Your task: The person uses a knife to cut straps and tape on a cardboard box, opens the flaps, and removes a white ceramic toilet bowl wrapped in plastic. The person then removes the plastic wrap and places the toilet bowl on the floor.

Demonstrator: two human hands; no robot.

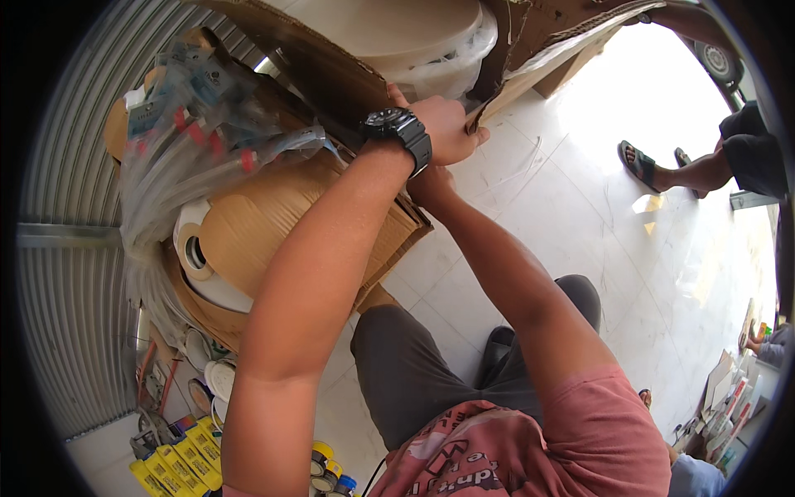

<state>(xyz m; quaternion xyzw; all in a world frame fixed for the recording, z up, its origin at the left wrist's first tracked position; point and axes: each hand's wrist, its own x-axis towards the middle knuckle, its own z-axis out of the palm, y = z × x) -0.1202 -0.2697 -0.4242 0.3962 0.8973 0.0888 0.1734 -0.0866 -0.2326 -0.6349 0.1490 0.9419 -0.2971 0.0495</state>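
Note:
An opened cardboard box (331,62) stands before me, holding a large white rounded object (397,25) partly wrapped in clear plastic (451,62). My left hand (447,128), with a black watch (393,131) above it, is closed on the box's near edge, thumb and fingertips apart along the cardboard. Just below it is my right hand (431,186), close under the box. Its fingers are mostly hidden behind my left wrist, so their grip does not show. Left of my arms lies another cardboard carton (273,203) with a white part showing from it.
Clear plastic packets (203,124) with red parts lie over the left carton. Yellow packages (178,464) and small tins (323,460) stand at lower left. Another person's sandaled foot (642,166) is at right on the tiled floor (530,215). A person's forearm (696,21) reaches in at upper right.

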